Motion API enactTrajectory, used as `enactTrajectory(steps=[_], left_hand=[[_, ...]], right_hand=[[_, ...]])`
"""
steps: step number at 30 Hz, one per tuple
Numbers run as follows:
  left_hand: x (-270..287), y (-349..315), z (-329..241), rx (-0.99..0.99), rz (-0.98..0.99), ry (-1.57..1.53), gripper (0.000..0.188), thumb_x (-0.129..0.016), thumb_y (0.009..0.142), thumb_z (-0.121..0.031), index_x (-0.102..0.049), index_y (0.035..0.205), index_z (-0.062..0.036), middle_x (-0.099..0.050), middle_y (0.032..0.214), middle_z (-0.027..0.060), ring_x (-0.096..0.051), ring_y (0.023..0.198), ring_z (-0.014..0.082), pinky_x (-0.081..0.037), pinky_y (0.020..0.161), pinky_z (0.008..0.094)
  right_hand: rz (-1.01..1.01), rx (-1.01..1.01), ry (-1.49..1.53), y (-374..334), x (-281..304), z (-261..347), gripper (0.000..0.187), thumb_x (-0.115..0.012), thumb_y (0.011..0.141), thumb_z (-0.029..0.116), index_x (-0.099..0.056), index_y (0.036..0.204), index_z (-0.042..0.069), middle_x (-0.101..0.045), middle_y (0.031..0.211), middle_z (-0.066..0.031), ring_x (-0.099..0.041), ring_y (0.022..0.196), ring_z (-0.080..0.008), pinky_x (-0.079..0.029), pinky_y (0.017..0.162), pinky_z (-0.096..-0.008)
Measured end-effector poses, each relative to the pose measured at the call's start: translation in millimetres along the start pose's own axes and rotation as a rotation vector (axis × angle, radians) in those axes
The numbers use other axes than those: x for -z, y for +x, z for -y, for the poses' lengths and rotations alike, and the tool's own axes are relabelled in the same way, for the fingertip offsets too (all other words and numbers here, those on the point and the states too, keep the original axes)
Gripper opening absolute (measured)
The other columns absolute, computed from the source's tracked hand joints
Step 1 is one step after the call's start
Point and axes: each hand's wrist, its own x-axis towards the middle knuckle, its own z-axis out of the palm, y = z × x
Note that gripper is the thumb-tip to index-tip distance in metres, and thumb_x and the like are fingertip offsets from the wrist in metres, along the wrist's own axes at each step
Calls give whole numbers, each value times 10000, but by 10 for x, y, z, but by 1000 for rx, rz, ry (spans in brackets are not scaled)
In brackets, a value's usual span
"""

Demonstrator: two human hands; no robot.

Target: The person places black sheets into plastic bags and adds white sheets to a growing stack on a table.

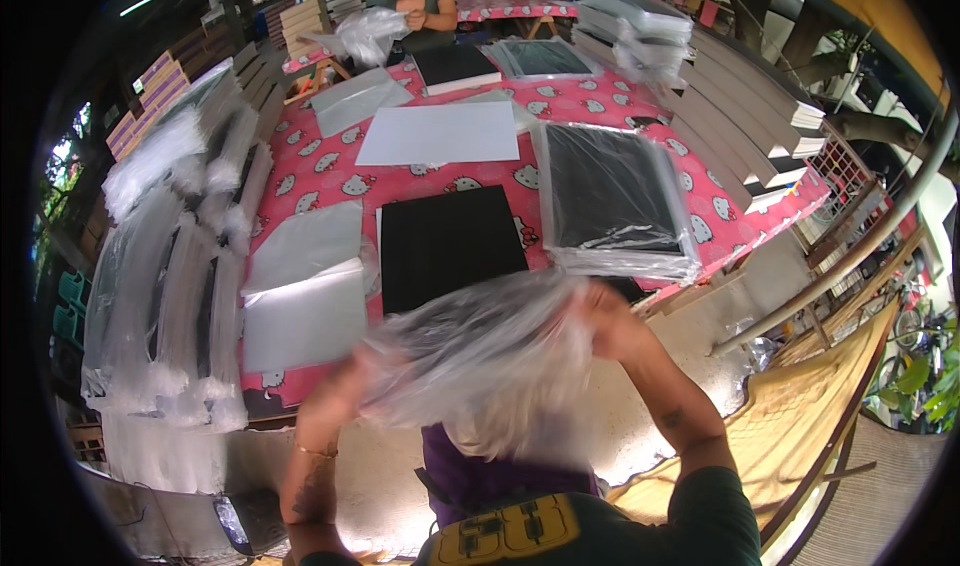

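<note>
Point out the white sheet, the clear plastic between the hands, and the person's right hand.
White sheet (pixel 440 134), head view: middle of its flat top.
Clear plastic (pixel 482 348), head view: its crumpled middle.
Right hand (pixel 608 318), head view: middle of the hand.

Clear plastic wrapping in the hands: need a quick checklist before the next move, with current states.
1. Right hand grips the clear plastic wrapping at its right end: ok.
2. Left hand grips its left end: cannot tell, motion blur.
3. Wrapping smooth: not ok, it is creased.
4. Something dark inside the wrapping: cannot tell; it may only show through.
5. Black rectangular panel flat on the pink tablecloth: ok.
6. Black panel fully in view: not ok, the wrapping covers its near edge.
</note>
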Motion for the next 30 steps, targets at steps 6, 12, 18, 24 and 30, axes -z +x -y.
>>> enactTrajectory(steps=[6,12,18,24,30], left_hand=[[-164,116,52,-293,-246,-404,295,-599,903,-303,-627,1039,-43,-645,940,94,-608,951,235,-512,797,333],[18,-82,463,122,29,156,333,-600,893,-247,-558,1133,-20,-645,953,137,-639,910,259,-548,789,401],[-80,-163,520,-90,-461,-655,230,-622,845,-141,-597,1038,-19,-638,1036,167,-631,957,295,-533,812,402],[-225,-589,820,-113,-499,-530,418,-578,699,-109,-569,1075,73,-650,943,191,-638,785,277,-517,587,367],[-249,-648,974,414,-71,-123,415,-617,685,-87,-561,1073,49,-628,804,107,-599,645,152,-469,554,299]], right_hand=[[139,-237,-26,-92,4,-182,453,-562,910,435,-599,1079,17,-611,806,-26,-572,723,-80,-486,665,-264],[-24,155,787,-73,112,-284,355,-609,898,358,-617,1086,56,-622,815,-5,-579,690,-120,-483,623,-289],[187,-376,112,-371,76,-541,482,-738,759,364,-642,1009,-38,-557,640,2,-500,576,-71,-385,519,-202],[124,-397,-15,-784,116,-552,581,-651,767,269,-522,1225,-65,-624,1049,-147,-565,1035,-223,-420,906,-316],[-322,-253,399,-920,-125,-976,342,-649,777,142,-582,1070,-20,-625,837,-82,-609,831,-201,-470,786,-320]])
